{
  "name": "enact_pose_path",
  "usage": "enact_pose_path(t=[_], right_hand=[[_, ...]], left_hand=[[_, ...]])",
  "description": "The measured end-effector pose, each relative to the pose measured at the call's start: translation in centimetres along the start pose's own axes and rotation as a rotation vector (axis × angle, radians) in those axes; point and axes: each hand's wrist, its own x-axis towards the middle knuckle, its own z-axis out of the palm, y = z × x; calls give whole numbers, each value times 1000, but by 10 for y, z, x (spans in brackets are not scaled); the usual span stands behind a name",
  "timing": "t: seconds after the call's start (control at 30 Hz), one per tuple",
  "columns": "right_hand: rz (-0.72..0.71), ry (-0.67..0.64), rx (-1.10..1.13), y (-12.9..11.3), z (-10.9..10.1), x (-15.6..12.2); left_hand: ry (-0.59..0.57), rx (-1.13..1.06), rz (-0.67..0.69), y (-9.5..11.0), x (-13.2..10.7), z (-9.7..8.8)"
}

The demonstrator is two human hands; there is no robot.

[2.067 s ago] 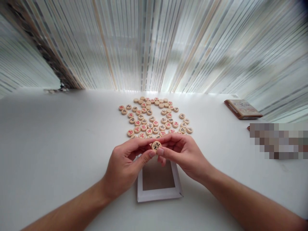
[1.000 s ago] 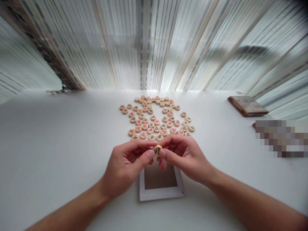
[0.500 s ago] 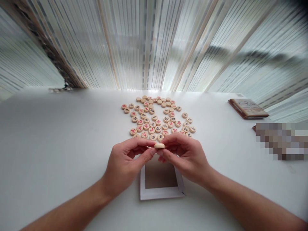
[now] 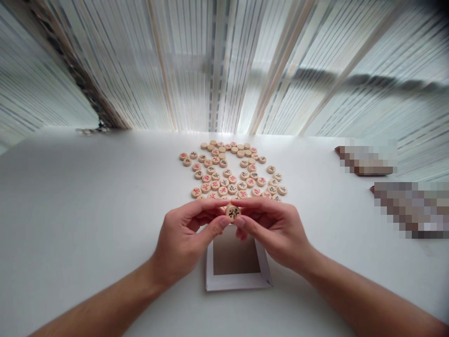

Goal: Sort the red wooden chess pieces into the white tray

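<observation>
One black-marked wooden disc (image 4: 233, 213), held in the fingers (image 4: 254, 203) of left hand (image 4: 180, 236) and right hand (image 4: 282, 231), thumbs (image 4: 211, 230) below, forefingers (image 4: 205, 205) above

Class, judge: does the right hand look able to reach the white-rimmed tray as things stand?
Probably yes: the right hand appears over the far end of the tray, and nothing visible blocks its near side. But that hand and the left hand hold the black-marked piece.
</observation>
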Motion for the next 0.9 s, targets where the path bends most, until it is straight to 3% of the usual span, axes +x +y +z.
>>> enact_pose_path(t=[0.23,0.6,0.9], right_hand=[[122,-64,156,0,-4,4],[195,12,220,-1,0,7],[153,1,120,-1,-1,7]], left_hand=[[27,-124,-126,3,3,1],[-51,-97,-188,3,3,0],[-17,-47,-132,3,6,1]])
